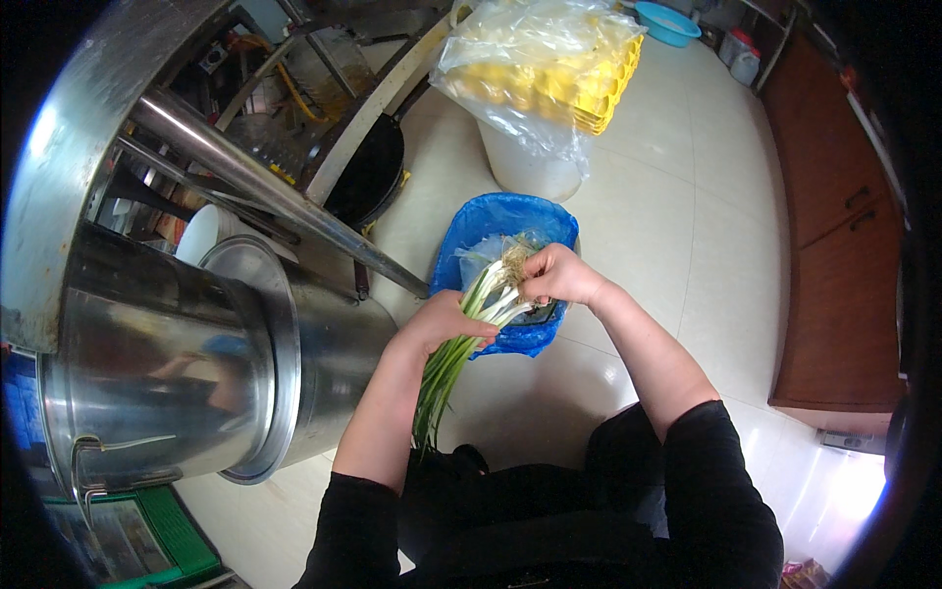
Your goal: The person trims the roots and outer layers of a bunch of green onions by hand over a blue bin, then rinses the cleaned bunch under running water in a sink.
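My left hand is closed around a bunch of green onions, about where the white stems turn green. The green leaves hang down towards my lap and the roots point up and away from me. My right hand pinches at the stringy roots at the white ends; its fingertips are partly hidden among them. Right under the roots stands a bin lined with a blue plastic bag, with clear plastic and some plant scraps inside it.
Beyond the bin, a white bucket carries yellow egg trays under clear plastic. Large steel pots and a steel table leg are at the left, with a black wok behind. A brown cabinet lines the right side.
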Demonstrator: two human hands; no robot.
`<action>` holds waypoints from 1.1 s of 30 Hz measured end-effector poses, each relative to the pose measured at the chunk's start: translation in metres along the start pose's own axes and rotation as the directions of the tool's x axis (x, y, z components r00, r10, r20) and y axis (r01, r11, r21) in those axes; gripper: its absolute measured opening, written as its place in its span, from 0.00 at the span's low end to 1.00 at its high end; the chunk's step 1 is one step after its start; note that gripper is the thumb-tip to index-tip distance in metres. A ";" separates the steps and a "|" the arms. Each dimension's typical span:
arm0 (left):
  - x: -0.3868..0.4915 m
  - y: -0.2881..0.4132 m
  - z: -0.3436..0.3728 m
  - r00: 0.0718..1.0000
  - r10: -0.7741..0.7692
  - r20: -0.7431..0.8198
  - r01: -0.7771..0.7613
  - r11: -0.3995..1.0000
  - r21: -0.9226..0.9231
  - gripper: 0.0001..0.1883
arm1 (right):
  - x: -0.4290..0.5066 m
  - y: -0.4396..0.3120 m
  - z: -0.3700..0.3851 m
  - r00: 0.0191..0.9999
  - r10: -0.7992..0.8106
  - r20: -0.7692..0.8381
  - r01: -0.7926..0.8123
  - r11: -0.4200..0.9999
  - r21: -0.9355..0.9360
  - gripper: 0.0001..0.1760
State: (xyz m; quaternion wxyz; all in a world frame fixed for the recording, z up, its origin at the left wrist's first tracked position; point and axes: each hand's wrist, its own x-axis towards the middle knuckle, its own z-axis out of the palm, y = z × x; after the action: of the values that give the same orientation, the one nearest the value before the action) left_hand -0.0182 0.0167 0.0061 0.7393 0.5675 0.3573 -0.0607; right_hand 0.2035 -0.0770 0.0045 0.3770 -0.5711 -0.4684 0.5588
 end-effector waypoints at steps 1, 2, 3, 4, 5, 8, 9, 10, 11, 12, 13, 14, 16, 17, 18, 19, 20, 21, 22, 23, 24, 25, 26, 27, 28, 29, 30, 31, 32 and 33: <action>-0.001 0.001 0.000 1.000 -0.003 0.008 0.003 1.000 -0.010 0.14 | 0.001 0.000 -0.001 1.000 0.015 0.011 -0.016 0.997 0.071 0.07; -0.001 0.002 0.000 1.000 -0.005 0.017 0.006 1.000 -0.020 0.14 | 0.002 0.001 -0.001 0.999 0.029 0.023 -0.032 0.989 0.142 0.07; -0.002 0.003 0.001 1.000 -0.007 0.027 0.008 1.000 -0.030 0.15 | 0.002 0.003 -0.002 0.998 0.051 0.034 -0.057 0.969 0.238 0.06; -0.003 0.005 0.002 1.000 -0.015 0.025 0.016 0.999 -0.047 0.15 | 0.003 0.006 -0.003 0.996 0.071 0.047 -0.082 0.939 0.333 0.05; -0.004 0.007 0.004 0.999 -0.023 0.024 0.025 0.998 -0.063 0.15 | 0.004 0.009 -0.004 0.994 0.090 0.061 -0.107 0.900 0.423 0.04; -0.004 0.008 0.004 0.999 -0.017 0.048 0.022 0.996 -0.089 0.16 | 0.009 0.019 -0.006 0.990 0.094 0.109 -0.140 0.812 0.567 0.02; -0.005 0.008 0.003 0.998 -0.010 0.057 0.015 0.995 -0.096 0.16 | 0.010 0.018 -0.004 0.988 0.118 0.098 -0.153 0.783 0.602 0.05; -0.006 0.009 0.003 0.998 -0.001 0.060 0.008 0.994 -0.106 0.16 | 0.009 0.017 -0.001 0.986 0.143 0.087 -0.166 0.753 0.636 0.07; -0.007 0.010 0.003 0.998 0.007 0.063 0.000 0.993 -0.116 0.16 | 0.009 0.016 0.002 0.983 0.168 0.077 -0.176 0.722 0.669 0.09; -0.009 0.010 0.003 0.998 0.016 0.066 -0.007 0.992 -0.126 0.17 | 0.009 0.015 0.003 0.983 0.169 0.071 -0.172 0.715 0.678 0.09; -0.009 0.009 0.003 0.998 0.014 0.067 -0.005 0.992 -0.129 0.17 | 0.009 0.014 0.004 0.983 0.170 0.064 -0.167 0.708 0.686 0.09; -0.008 0.009 0.002 0.998 0.012 0.068 -0.003 0.991 -0.133 0.17 | 0.009 0.014 0.005 0.984 0.172 0.057 -0.163 0.701 0.695 0.09; -0.006 0.009 0.003 0.998 -0.008 0.068 0.016 0.993 -0.120 0.17 | 0.013 0.023 -0.001 0.992 0.120 0.039 -0.122 0.831 0.542 0.06; -0.005 0.006 0.002 0.998 -0.027 0.062 0.033 0.994 -0.105 0.17 | 0.014 0.027 -0.006 0.995 0.094 0.033 -0.098 0.884 0.457 0.05; -0.005 0.003 0.000 0.998 -0.047 0.049 0.051 0.994 -0.093 0.17 | 0.014 0.026 -0.010 0.997 0.060 -0.042 -0.046 0.959 0.281 0.03; -0.006 0.000 -0.001 0.998 -0.050 0.034 0.053 0.995 -0.086 0.17 | 0.013 0.026 -0.016 0.994 0.011 -0.108 -0.001 0.996 0.092 0.03; -0.006 -0.002 -0.001 0.998 -0.053 0.019 0.054 0.995 -0.079 0.16 | 0.013 0.025 -0.019 0.985 -0.049 -0.165 0.032 0.994 -0.103 0.04; -0.005 -0.004 -0.002 0.998 -0.054 0.008 0.055 0.996 -0.070 0.16 | 0.013 0.027 -0.019 0.986 -0.072 -0.149 0.056 0.993 -0.108 0.06; -0.003 -0.005 -0.002 0.999 -0.041 0.011 0.042 0.995 -0.086 0.16 | 0.014 0.029 -0.019 0.987 -0.094 -0.133 0.079 0.990 -0.113 0.07; -0.001 -0.007 -0.003 1.000 -0.028 0.014 0.029 0.994 -0.101 0.15 | 0.014 0.031 -0.019 0.986 -0.116 -0.117 0.103 0.988 -0.118 0.09; -0.001 -0.007 -0.002 1.000 -0.013 0.018 0.015 0.993 -0.117 0.15 | 0.013 0.031 -0.018 0.983 -0.140 -0.115 0.116 0.974 -0.193 0.10; 0.000 -0.007 -0.001 1.000 -0.014 0.003 0.014 0.993 -0.119 0.15 | 0.012 0.032 -0.015 0.980 -0.163 -0.112 0.129 0.955 -0.266 0.10; 0.002 -0.007 0.000 1.000 -0.015 -0.011 0.013 0.992 -0.122 0.15 | 0.010 0.033 -0.013 0.977 -0.186 -0.108 0.140 0.931 -0.338 0.11; 0.001 -0.007 0.000 0.999 -0.017 -0.033 0.012 0.992 -0.125 0.14 | 0.008 0.027 -0.008 0.956 -0.236 -0.173 0.149 0.902 -0.406 0.11; -0.001 -0.006 -0.001 0.998 -0.019 -0.053 0.013 0.993 -0.114 0.14 | 0.001 0.015 -0.001 0.930 -0.287 -0.231 0.152 0.870 -0.469 0.11; -0.003 -0.005 -0.002 0.997 -0.022 -0.073 0.014 0.995 -0.102 0.14 | -0.002 0.005 0.004 0.896 -0.340 -0.284 0.149 0.835 -0.529 0.11; -0.004 -0.003 -0.001 0.996 -0.022 -0.084 0.015 0.996 -0.088 0.14 | -0.005 -0.002 0.007 0.875 -0.403 -0.267 0.204 0.809 -0.551 0.11; -0.004 -0.004 -0.001 0.997 -0.028 -0.074 0.020 0.994 -0.108 0.14 | -0.007 -0.009 0.010 0.850 -0.465 -0.249 0.259 0.779 -0.571 0.12; -0.004 -0.005 0.000 0.997 -0.033 -0.065 0.025 0.991 -0.128 0.14 | -0.007 -0.012 0.014 0.820 -0.524 -0.229 0.312 0.745 -0.589 0.12; -0.003 -0.004 0.001 0.998 -0.036 -0.049 0.029 0.989 -0.145 0.13 | -0.006 -0.012 0.017 0.809 -0.560 -0.179 0.386 0.735 -0.558 0.13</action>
State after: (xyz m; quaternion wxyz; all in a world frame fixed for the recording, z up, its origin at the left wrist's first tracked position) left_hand -0.0216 0.0132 0.0046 0.7680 0.5079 0.3889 -0.0321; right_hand 0.1857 -0.0810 0.0161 0.4223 -0.5938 -0.6559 0.1969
